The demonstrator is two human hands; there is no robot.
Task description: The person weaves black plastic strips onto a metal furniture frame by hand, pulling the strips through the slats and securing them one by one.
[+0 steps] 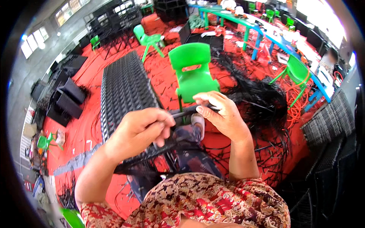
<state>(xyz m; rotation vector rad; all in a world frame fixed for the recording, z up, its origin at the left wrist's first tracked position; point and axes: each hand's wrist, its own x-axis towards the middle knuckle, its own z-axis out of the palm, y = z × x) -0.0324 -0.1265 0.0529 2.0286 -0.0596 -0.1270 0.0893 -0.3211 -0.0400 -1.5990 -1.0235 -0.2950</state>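
Observation:
In front of my lap, both hands are raised with a dark flat strip (186,112) running between them. My right hand (222,114) pinches the strip between thumb and fingers. My left hand (142,127) is closed, fingers curled, at the strip's other end; its fingertips hide part of the hold. Beneath and beyond my left hand lies a long black woven wicker panel (127,81), its near end by my legs. Past my hands stands a bright green plastic chair (194,72).
Loose black strips (258,100) lie heaped on the red floor covering (85,121) at the right. Black woven pieces (66,98) stand at the left. A blue and green table (273,34) runs along the far right, with a person (327,62) near it.

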